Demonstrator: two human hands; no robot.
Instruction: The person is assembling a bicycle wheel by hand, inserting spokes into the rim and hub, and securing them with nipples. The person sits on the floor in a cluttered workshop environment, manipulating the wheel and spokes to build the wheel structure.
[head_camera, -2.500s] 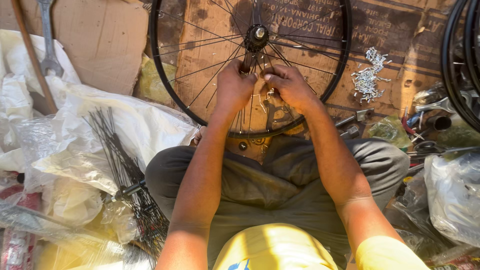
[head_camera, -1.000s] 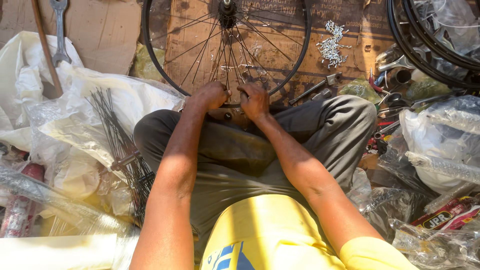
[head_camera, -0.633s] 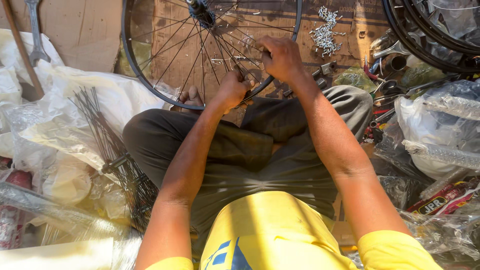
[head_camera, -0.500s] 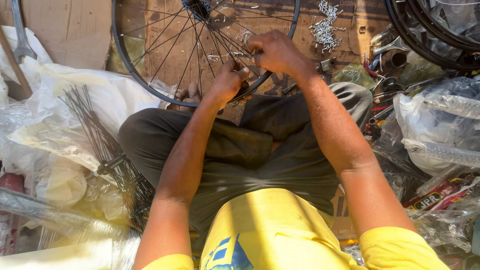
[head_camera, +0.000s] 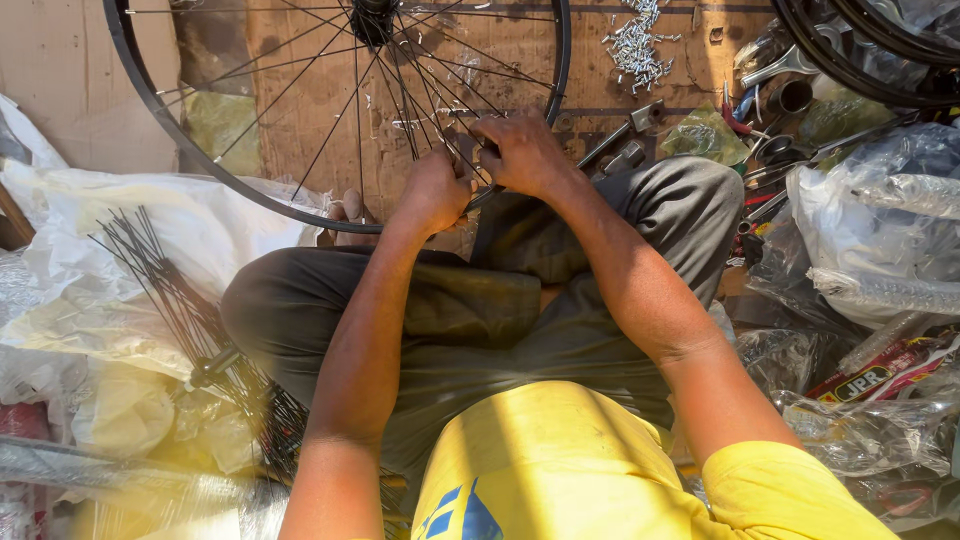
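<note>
A black bicycle wheel rim (head_camera: 160, 130) with thin spokes lies in front of my crossed legs, its hub (head_camera: 372, 14) at the top edge. My left hand (head_camera: 432, 190) is closed near the rim's lower edge, pinching a spoke (head_camera: 440, 130). My right hand (head_camera: 522, 152) is curled just to its right, fingers on the same cluster of spokes by the rim. Both hands almost touch each other. What the fingertips hold is hidden.
A bundle of loose black spokes (head_camera: 165, 290) lies on crumpled plastic bags (head_camera: 110, 220) at my left. A pile of small silver nipples (head_camera: 640, 45) sits on cardboard at the top right. Tools (head_camera: 790, 90), more rims (head_camera: 850, 40) and plastic wrapping (head_camera: 880, 220) crowd the right side.
The view shifted right and down. My hands moved from near the hub to the rim's lower edge, then slightly up and right on the spokes.
</note>
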